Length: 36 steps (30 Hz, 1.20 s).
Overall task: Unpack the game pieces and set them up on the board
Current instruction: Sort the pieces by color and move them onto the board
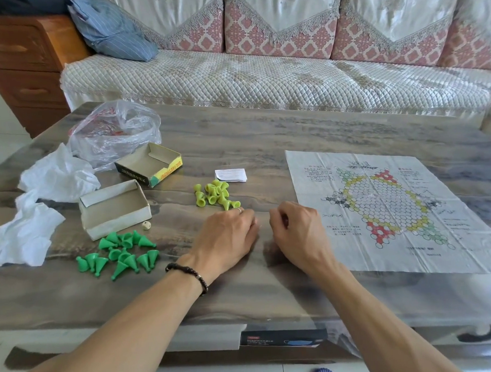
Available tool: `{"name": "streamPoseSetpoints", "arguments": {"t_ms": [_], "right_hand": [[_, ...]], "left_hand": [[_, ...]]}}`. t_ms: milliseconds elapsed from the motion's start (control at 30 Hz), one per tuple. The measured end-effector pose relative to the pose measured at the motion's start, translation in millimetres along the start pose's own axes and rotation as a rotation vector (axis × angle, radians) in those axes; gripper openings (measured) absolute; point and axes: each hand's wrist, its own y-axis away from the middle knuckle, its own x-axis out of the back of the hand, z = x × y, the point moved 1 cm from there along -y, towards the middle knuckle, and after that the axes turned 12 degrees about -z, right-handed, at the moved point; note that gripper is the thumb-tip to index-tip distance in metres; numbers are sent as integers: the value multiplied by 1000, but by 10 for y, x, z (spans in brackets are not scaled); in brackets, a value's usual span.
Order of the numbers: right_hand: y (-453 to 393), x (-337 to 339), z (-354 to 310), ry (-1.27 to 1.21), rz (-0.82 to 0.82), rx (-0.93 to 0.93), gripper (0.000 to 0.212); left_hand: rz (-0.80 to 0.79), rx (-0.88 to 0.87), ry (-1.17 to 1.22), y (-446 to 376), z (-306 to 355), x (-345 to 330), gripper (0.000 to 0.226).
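The paper game board (396, 206), printed with a hexagon grid and red, yellow and green corners, lies flat on the table's right side with no pieces on it. A heap of yellow-green cone pieces (215, 194) sits at the middle of the table. Dark green cone pieces (120, 253) lie scattered at the left front. My left hand (227, 235) and my right hand (295, 228) rest close together on the table just in front of the yellow-green heap. Both have their fingers curled under, and I see nothing in either.
Two open cardboard box halves (114, 209) (149, 165) sit at the left, with a small die (146, 225) beside the nearer one. Behind them are a clear plastic bag (113, 130), crumpled white paper (40, 202) and a folded leaflet (231, 175). A sofa (261, 79) stands beyond the table.
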Motion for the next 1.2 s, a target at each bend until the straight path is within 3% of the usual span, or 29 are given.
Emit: {"name": "streamPoseSetpoints", "arguments": {"t_ms": [200,433,700,800,1000,1200], "right_hand": [[-15,28,107,-85,-14,-85,45],[28,328,485,-238,106,-257,52],[314,759,1076,62,150,-344,47],[326,777,1181,33,106,-377,48],[333,885,1360,-344,167,-543,46],[383,1002,1442,-362,166,-552,48]], "left_hand": [[48,21,163,-61,71,-39,28],[69,-34,328,-185,412,-161,26],[75,-101,417,-696,973,-390,29],[14,-78,458,-945,1188,-504,33],[-149,-54,415,-1229,1388,-662,36],[-260,-95,369,-1292,1413,-674,38]]}}
